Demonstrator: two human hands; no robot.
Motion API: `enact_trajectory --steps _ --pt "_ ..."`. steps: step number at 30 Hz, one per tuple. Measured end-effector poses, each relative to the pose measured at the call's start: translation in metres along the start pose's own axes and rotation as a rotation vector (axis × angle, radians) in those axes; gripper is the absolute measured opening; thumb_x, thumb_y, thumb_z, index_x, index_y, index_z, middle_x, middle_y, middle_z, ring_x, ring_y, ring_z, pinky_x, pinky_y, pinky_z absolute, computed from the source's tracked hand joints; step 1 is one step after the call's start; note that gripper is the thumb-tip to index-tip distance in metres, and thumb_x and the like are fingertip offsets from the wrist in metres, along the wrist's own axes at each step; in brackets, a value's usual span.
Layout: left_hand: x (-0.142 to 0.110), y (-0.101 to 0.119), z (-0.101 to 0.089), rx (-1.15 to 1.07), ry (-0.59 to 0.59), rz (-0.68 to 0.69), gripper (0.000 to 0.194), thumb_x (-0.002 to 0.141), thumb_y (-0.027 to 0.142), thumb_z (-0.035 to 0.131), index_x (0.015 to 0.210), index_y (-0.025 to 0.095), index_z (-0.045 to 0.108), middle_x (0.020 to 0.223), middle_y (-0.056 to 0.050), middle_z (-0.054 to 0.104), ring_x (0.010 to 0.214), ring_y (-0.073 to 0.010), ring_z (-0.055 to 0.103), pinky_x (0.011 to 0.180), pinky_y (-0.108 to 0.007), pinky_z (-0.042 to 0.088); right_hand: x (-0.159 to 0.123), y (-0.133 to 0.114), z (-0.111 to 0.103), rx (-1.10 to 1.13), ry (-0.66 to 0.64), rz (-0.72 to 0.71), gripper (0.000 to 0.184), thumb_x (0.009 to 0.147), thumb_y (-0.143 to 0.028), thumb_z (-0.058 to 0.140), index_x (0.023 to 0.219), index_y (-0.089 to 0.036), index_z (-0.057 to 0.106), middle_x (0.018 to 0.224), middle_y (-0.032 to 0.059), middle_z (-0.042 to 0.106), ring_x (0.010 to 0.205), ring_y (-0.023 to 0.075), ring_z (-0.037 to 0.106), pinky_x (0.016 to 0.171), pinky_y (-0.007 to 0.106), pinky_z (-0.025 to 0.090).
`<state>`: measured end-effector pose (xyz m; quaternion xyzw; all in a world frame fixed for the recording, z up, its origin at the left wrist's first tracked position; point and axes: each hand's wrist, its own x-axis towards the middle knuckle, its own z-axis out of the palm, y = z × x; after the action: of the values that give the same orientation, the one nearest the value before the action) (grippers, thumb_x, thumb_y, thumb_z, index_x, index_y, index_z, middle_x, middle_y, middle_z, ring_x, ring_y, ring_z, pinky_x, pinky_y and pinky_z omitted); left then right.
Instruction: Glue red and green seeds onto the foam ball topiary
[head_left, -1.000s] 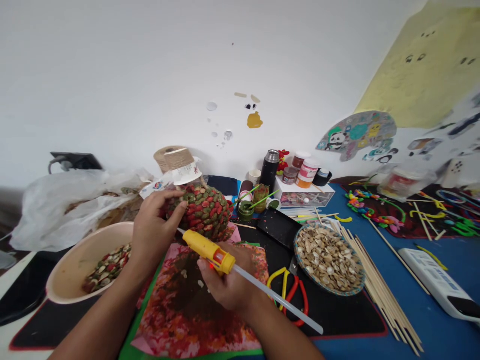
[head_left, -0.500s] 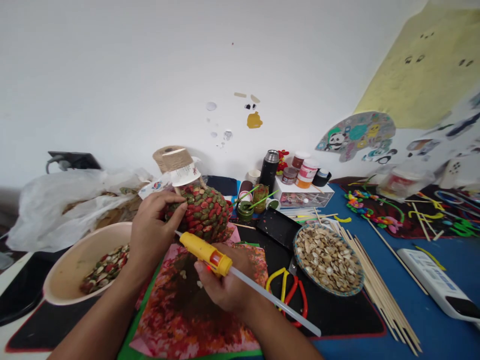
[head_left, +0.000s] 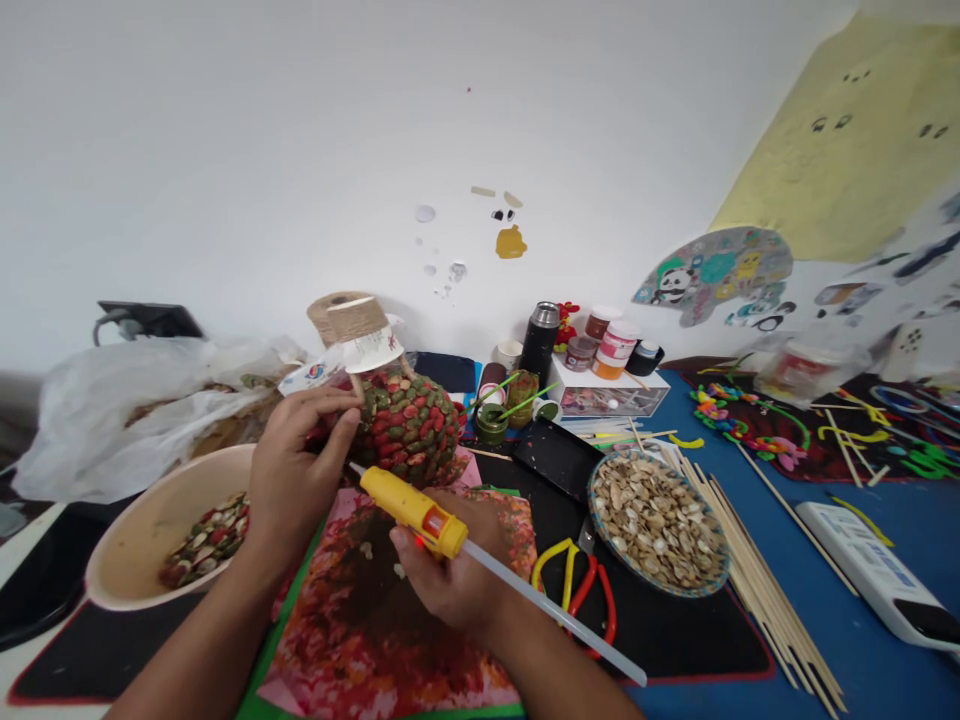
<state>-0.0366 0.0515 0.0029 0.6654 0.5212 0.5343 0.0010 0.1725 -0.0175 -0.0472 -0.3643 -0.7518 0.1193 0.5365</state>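
Note:
A round craft piece point(head_left: 412, 425) covered with red and green pistachio shells stands ahead of me. My left hand point(head_left: 300, 465) lies against its left side, fingers curled on it and thumb in front; whether a small shell is under the fingertips is hidden. My right hand point(head_left: 469, 565) grips a yellow hot glue gun point(head_left: 397, 500), with a red light glowing near the grip. Its nozzle points at the lower left of the piece, close to my left thumb. A long clear glue stick point(head_left: 559, 617) juts from the gun's back. Beneath lies a paint-stained pink sheet point(head_left: 360, 650).
On the left, a cream bowl point(head_left: 131, 540) holds painted shells, by a plastic bag point(head_left: 82, 420). To the right are red-handled pliers point(head_left: 611, 600), a bowl of plain shells point(head_left: 660, 520), wooden sticks point(head_left: 772, 590) and a power strip point(head_left: 874, 570). Paint jars point(head_left: 491, 425) and a flask point(head_left: 540, 340) stand behind.
My left hand has shifted slightly left and down along the piece, its thumb drawing back. The glue gun has moved only a little and stays in my right hand.

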Motion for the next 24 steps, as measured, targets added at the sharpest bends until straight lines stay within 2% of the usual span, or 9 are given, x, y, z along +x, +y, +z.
enact_trajectory --steps 6,8,13,18,24 --pt "-0.015 -0.002 -0.014 -0.029 0.040 -0.099 0.022 0.113 0.048 0.063 0.117 0.031 0.077 0.119 -0.006 0.078 0.114 -0.0327 0.074 0.104 -0.051 0.058 -0.001 -0.001 -0.004 0.024 0.047 -0.008 0.033 0.117 -0.036 0.060 0.090 -0.023 0.075 0.079 0.0049 0.080 0.069 0.0218 0.080 0.067 0.029 0.058" --pt "-0.017 -0.002 -0.017 -0.001 0.044 -0.046 0.021 0.114 0.044 0.063 0.116 0.030 0.078 0.115 -0.006 0.080 0.113 -0.0318 0.074 0.104 -0.049 0.057 -0.001 0.000 -0.004 0.022 0.069 -0.004 0.035 0.117 -0.038 0.060 0.090 -0.023 0.075 0.078 0.0048 0.079 0.068 0.0214 0.079 0.066 0.029 0.059" --pt "-0.020 0.001 -0.014 0.078 0.005 0.206 0.017 0.114 0.023 0.063 0.116 0.027 0.079 0.114 -0.004 0.087 0.110 -0.0266 0.076 0.102 -0.043 0.057 0.000 0.000 -0.001 0.032 0.094 0.007 0.041 0.120 -0.041 0.055 0.090 -0.023 0.077 0.076 0.0054 0.080 0.066 0.0217 0.080 0.064 0.028 0.062" --pt "-0.023 -0.002 -0.006 0.086 -0.030 0.242 0.021 0.115 0.018 0.060 0.123 0.025 0.079 0.127 -0.007 0.088 0.120 -0.0272 0.074 0.110 -0.045 0.057 0.003 -0.003 0.000 0.024 0.137 -0.017 0.041 0.121 -0.042 0.057 0.092 -0.024 0.080 0.077 0.0068 0.084 0.067 0.0244 0.083 0.064 0.030 0.064" --pt "-0.024 -0.004 -0.004 0.056 -0.048 0.269 0.021 0.115 0.016 0.060 0.125 0.024 0.078 0.130 -0.008 0.087 0.123 -0.0267 0.075 0.111 -0.045 0.058 0.003 -0.003 0.003 0.002 0.142 -0.015 0.047 0.122 -0.047 0.055 0.091 -0.023 0.081 0.076 0.0072 0.084 0.066 0.0246 0.085 0.064 0.029 0.066"
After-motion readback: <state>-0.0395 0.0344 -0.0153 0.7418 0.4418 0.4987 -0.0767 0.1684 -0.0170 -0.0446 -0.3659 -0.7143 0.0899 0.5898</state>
